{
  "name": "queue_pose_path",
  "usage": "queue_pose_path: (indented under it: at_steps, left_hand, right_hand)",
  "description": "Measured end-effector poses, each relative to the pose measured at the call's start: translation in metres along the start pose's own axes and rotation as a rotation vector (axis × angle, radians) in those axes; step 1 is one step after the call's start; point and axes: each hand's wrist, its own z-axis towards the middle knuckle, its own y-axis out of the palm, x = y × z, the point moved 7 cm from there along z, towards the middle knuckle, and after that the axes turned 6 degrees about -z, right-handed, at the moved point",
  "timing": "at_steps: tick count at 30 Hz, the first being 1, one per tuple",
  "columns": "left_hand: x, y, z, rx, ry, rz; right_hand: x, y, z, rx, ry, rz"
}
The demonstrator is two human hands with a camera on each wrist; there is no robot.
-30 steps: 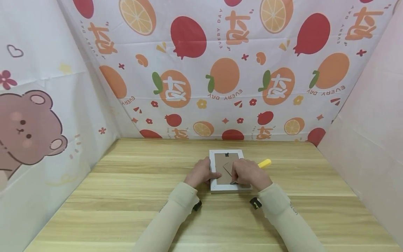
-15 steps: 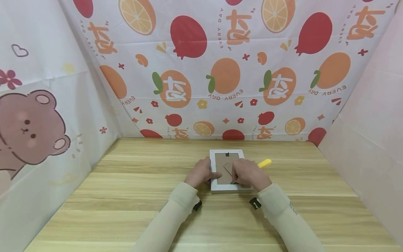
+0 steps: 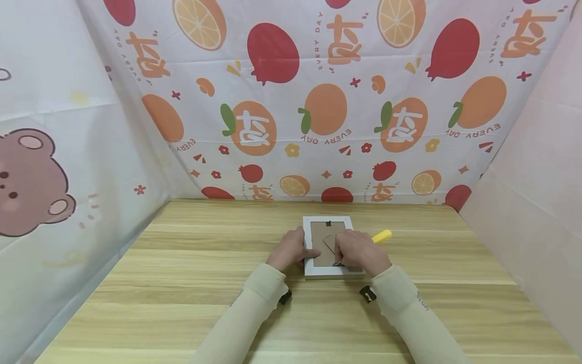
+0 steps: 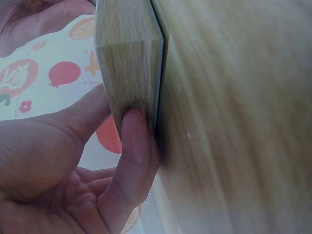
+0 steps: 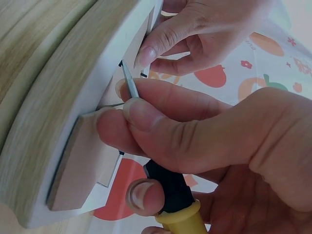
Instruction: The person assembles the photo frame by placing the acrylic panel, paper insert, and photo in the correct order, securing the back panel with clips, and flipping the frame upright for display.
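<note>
A picture frame (image 3: 334, 271) lies back side up on the table, with a white border, wood-grained sides and a brown backing board (image 3: 321, 231). My left hand (image 3: 291, 248) grips its left side, thumb over the border onto the backing and fingertips against the wood-grained edge in the left wrist view. In my right hand (image 3: 360, 251) is a screwdriver (image 3: 382, 236) with a yellow handle and black collar. Thumb and finger pinch its metal shaft (image 5: 129, 82) close to the tip, which meets a small black tab (image 5: 121, 63) at the border's inner edge.
A black hanger (image 3: 328, 223) sits at the far end of the backing. Wood-grained table (image 3: 204, 303) spreads around the frame. Fruit-print cloth (image 3: 291, 111) hangs behind, a bear-print cloth (image 3: 32, 187) at left, a pale cloth (image 3: 536, 167) at right.
Both hands, the frame and the screwdriver keep nearly the same place. The bear-print cloth at the left has swayed, its bear now farther left in view.
</note>
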Motion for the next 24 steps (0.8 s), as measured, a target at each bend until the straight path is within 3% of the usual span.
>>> queue_pose_path:
  at_steps: [24]
  left_hand:
    - [0.0031,0.0001,-0.0029,0.001,0.015,-0.008]
  right_hand:
    - [0.0008,0.0018,-0.0009,-0.018,0.018,0.013]
